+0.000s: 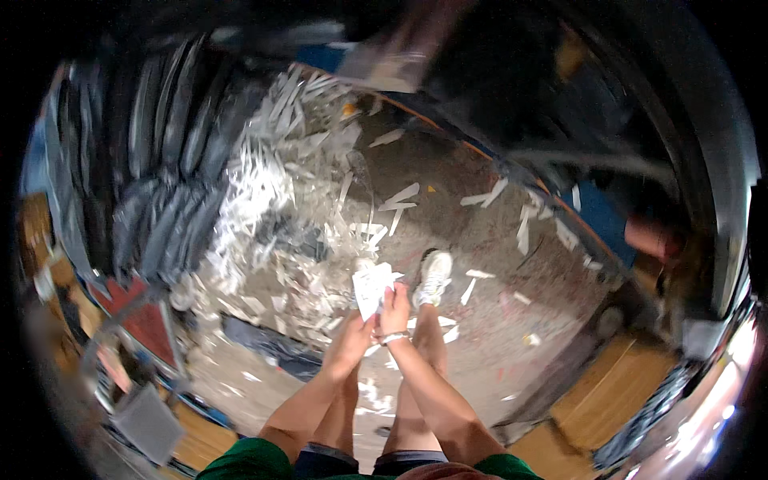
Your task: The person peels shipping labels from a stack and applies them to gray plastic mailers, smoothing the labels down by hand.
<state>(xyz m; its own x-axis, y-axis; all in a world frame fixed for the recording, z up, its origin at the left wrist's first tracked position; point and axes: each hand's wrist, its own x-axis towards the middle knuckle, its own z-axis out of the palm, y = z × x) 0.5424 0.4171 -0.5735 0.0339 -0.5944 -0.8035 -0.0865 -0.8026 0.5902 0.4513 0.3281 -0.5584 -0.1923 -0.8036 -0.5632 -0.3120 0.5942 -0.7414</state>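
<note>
Two bare hands are close together in front of the person's shins, both closed on a small white paper slip (373,290): the right hand (394,314) grips its right side, and the left hand (350,344) is at its lower end, though the exact contact of the left fingertips is too blurred to tell. The slip is up off the floor (500,340), its upper part free above the fingers. Being thin, it could bend, crease or tear if the hands pulled unevenly, and a loosened right grip could let it drop. That would be awkward, I judge, because white scraps (264,184) are heaped to the left and strewn around the feet, so a fallen slip would be hard to pick out. Footing is another worry: the white sneaker (434,274) on the right foot is among loose strips, and a crumpled black plastic sheet (280,350) lies left of the legs, so a sideways step could slide. The white wristband (394,338) just below the right hand might also snag a paper edge.
</note>
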